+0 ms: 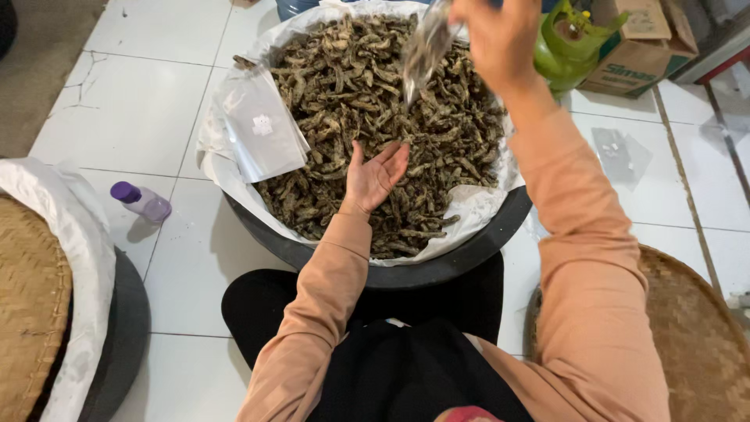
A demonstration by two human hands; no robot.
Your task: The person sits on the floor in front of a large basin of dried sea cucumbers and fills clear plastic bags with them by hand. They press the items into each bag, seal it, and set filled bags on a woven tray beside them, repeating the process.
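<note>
White tiled floor w/ black basin of dried brown snack pieces (paper-lined). Left hand open, palm up, empty; right hand pinches clear plastic pouch.

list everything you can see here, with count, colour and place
basin: one, black, white-lined, centre floor
dried fried snacks: a heap, dark brown, filling the basin
empty pouches: a small stack, clear, on the basin's left rim
partly filled pouch: one, clear, in the right hand
bottle: one, purple cap, floor left
gas cylinder: one, green, top right
cardboard box: one, brown, top right
woven trays: two, tan, left and right edges
left hand: palm up over the snacks
right hand: raised, gripping the pouch
</note>
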